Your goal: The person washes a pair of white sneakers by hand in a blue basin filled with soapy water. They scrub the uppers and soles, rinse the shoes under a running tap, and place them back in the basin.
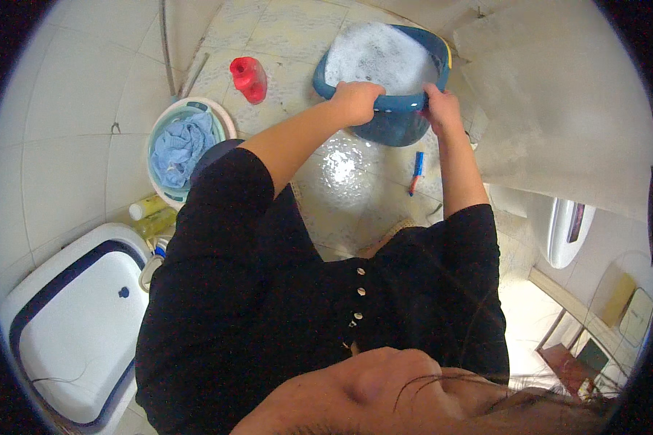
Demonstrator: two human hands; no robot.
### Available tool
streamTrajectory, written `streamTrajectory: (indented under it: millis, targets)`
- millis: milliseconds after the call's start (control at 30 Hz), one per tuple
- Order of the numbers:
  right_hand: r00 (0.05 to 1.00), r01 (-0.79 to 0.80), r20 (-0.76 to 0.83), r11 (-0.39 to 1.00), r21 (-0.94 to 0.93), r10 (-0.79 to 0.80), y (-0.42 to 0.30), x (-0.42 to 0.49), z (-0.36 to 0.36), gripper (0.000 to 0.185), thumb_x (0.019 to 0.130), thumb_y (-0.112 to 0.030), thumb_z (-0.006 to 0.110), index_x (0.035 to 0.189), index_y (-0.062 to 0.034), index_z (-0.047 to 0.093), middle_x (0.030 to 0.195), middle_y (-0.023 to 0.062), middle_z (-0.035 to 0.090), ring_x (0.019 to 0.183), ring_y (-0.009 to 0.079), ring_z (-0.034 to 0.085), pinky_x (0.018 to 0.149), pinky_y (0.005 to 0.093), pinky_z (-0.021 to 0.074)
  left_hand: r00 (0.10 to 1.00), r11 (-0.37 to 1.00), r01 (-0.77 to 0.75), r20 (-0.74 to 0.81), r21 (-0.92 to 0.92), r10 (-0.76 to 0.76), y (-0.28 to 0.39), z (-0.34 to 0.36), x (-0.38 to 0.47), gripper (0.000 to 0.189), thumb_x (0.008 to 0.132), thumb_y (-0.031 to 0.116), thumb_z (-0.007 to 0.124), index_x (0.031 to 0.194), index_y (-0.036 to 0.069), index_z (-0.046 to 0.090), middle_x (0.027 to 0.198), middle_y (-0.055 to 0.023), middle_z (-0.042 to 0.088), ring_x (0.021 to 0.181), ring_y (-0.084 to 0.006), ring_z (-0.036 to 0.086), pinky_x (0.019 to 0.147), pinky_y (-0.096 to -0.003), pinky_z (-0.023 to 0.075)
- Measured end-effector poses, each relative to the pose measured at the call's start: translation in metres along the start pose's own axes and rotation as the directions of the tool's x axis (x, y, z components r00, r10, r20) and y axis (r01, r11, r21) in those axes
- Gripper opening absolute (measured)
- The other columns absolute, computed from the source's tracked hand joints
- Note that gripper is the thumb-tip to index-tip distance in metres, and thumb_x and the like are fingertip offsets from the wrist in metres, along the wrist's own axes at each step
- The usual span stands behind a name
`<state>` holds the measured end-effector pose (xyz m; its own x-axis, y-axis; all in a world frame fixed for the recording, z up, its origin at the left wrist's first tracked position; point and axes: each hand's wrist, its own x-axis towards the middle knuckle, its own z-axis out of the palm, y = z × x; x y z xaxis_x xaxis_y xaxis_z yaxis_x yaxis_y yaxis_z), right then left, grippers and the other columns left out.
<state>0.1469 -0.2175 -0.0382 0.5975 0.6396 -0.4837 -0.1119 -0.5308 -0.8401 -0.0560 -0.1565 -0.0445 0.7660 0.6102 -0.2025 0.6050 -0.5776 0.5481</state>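
A dark blue plastic tub [392, 128] is tilted away from me at the back of the wet floor. White suds [378, 54] cover the water inside it and lie against its far side. My left hand [359, 102] grips the near rim, thumb on top. Around the same rim, further right, my right hand [443, 107] is closed; its fingers are partly hidden below the edge. A small blue brush-like tool with a red end [417, 168] lies on the tiles below my right hand.
A red plastic bottle [248, 80] is on the floor left of the tub. Nested basins [227, 117] with blue cloth [182, 147] stand by the left wall. A white basin with a navy band [71, 337] is at lower left. Water shines on the floor tiles [340, 163].
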Motion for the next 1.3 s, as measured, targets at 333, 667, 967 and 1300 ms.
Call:
streamTrajectory:
  millis: [333, 667, 967, 1300]
  targets:
    - [0.979, 0.167, -0.064, 0.943, -0.289, -0.193, -0.024, 0.039, 0.033, 0.043, 0.077, -0.030, 0.067, 0.094, 0.0086, 0.057, 0.081, 0.0127, 0.062, 0.063, 0.0218, 0.062, 0.051, 0.0331, 0.0516, 0.993, 0.989, 0.108, -0.032, -0.102, -0.112, -0.020, -0.011, 0.005, 0.034, 0.076, 0.007, 0.060, 0.107, 0.019, 0.063, 0.105, -0.0117, 0.067, 0.103, -0.0362, 0.062, 0.081, -0.0552, 0.0453]
    - [0.973, 0.221, 0.032, 0.877, -0.428, -0.229, -0.054, 0.037, 0.048, 0.045, 0.076, -0.035, 0.066, 0.079, 0.0090, 0.062, 0.073, 0.0131, 0.063, 0.061, 0.0223, 0.063, 0.055, 0.0345, 0.0530, 0.989, 0.991, 0.036, -0.134, -0.129, -0.054, -0.044, 0.001, 0.020, 0.037, 0.077, 0.010, 0.059, 0.113, 0.013, 0.063, 0.101, -0.0181, 0.068, 0.099, -0.0402, 0.063, 0.084, -0.0487, 0.0487]
    - [0.946, 0.256, -0.035, 0.810, -0.528, -0.322, -0.048, 0.008, 0.049, 0.049, 0.079, -0.041, 0.061, 0.095, 0.0041, 0.070, 0.085, 0.0220, 0.070, 0.080, 0.0294, 0.070, 0.072, 0.0395, 0.0528, 0.998, 0.947, -0.047, -0.054, -0.317, 0.031, -0.058, 0.001, 0.011, 0.030, 0.071, 0.003, 0.056, 0.099, 0.002, 0.068, 0.091, -0.0241, 0.068, 0.090, -0.0370, 0.067, 0.082, -0.0448, 0.0503]
    - [0.960, 0.206, -0.080, 0.875, -0.437, -0.266, -0.040, -0.005, 0.034, 0.048, 0.078, -0.038, 0.062, 0.087, 0.0086, 0.067, 0.078, 0.0226, 0.067, 0.074, 0.0316, 0.068, 0.065, 0.0411, 0.0515, 0.995, 0.993, -0.029, -0.099, -0.117, 0.017, -0.036, 0.003, 0.009, 0.024, 0.074, 0.006, 0.055, 0.095, 0.003, 0.066, 0.096, -0.0247, 0.066, 0.095, -0.0417, 0.063, 0.083, -0.0469, 0.0493]
